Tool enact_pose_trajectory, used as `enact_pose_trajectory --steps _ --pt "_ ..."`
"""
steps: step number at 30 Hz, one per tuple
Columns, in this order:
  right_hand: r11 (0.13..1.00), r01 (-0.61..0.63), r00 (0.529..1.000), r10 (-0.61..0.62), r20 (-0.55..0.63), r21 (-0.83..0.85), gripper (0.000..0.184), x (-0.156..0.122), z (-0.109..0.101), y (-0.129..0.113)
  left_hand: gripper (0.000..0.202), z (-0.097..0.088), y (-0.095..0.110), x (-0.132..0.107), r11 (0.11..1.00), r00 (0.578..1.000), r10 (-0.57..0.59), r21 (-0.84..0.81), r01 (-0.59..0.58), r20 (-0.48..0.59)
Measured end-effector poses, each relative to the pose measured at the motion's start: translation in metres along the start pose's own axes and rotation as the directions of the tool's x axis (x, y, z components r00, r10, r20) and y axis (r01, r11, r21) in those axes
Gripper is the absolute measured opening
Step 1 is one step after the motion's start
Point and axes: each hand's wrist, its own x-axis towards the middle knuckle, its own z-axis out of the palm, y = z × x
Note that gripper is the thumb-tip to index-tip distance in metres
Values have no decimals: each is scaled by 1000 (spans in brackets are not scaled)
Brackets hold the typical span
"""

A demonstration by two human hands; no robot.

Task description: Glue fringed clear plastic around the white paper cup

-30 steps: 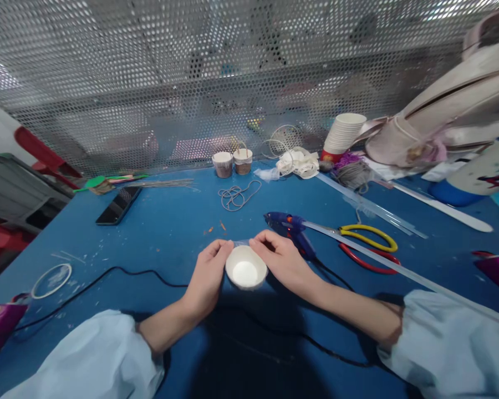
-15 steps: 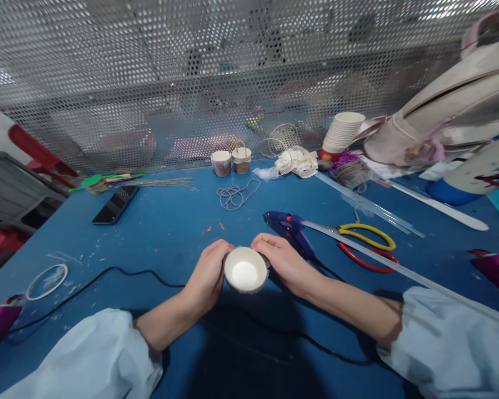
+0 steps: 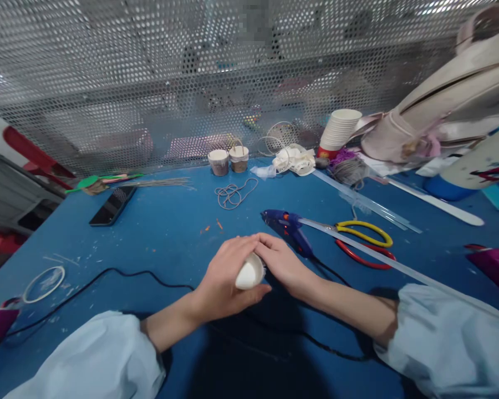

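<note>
A small white paper cup [image 3: 249, 273] lies tipped on its side on the blue table [image 3: 166, 233], its opening turned to the right. My left hand [image 3: 227, 277] is wrapped over the cup from the left, thumb beneath it. My right hand [image 3: 280, 263] touches the cup's rim from the right, fingers curled against it. A blue hot glue gun [image 3: 289, 230] rests just behind my right hand, its black cord [image 3: 108, 274] running left across the table.
Yellow and red scissors [image 3: 363, 244] and long clear glue sticks [image 3: 368, 202] lie right. A phone [image 3: 112, 205], string loop [image 3: 233, 195], two small brown cups [image 3: 228, 160] and a cup stack [image 3: 341, 130] sit farther back. Perforated metal screen behind. Purple tools at both edges.
The cup stood upright between both hands; now my left hand has closed over it and turned it onto its side. My right hand stayed at the rim.
</note>
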Motion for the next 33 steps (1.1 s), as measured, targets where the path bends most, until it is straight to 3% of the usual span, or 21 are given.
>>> enact_pose_trajectory --steps 2,5,8,10,16,21,23,25,27,29,33 --pt "993 69 998 -70 -9 -95 24 -2 -1 2 57 9 -2 -3 999 994 -27 44 32 -103" --pt "977 122 992 -125 -9 -175 22 -6 -1 3 58 16 -4 -8 974 957 -224 -25 223 -185" --pt "983 78 996 -84 -32 -165 15 -7 0 4 71 16 -1 -11 882 873 -469 -134 452 -135" --pt "985 46 998 -52 -31 -165 14 -7 0 5 75 14 2 -11 833 835 -542 -183 522 -89" --pt "965 75 996 -61 66 -252 14 -8 -7 5 78 8 5 -13 770 801 -598 -263 582 21" --pt "925 237 967 -255 -24 -296 28 -18 -14 -2 85 11 2 -19 696 742 -669 -323 642 34" --pt "852 397 907 -422 1 -342 30 -24 -13 -5 85 13 3 -20 662 722 -691 -376 648 29" --pt "718 573 809 -573 132 -396 34 -28 -9 -7 82 15 4 -20 642 711 -703 -412 647 20" --pt "622 663 744 -607 279 -416 42 -29 -3 -4 78 16 6 -19 629 711 -703 -447 637 22" --pt "621 658 753 -562 343 -426 49 -28 1 2 74 17 8 -18 601 709 -703 -491 631 51" --pt "718 555 831 -490 261 -420 64 -25 6 15 67 19 12 -19 547 702 -704 -548 633 109"
